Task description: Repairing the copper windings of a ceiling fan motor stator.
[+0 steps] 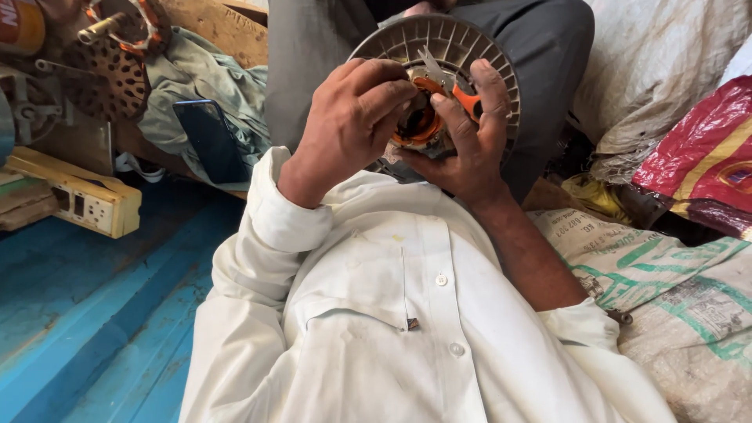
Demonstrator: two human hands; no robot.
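Upper centre of the frame: left hand (348, 117) pinching the copper winding (419, 125) of a stiff, probably weighty ribbed fan motor (462, 47), right hand (470, 133) clasping orange-handled scissors (462, 94) against its hub, best supported at the rim

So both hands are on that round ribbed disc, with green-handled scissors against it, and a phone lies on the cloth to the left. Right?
Not quite: the head view shows the scissors have orange handles, not green. Both the left hand and right hand are on the ribbed disc, and the phone lies on the cloth.
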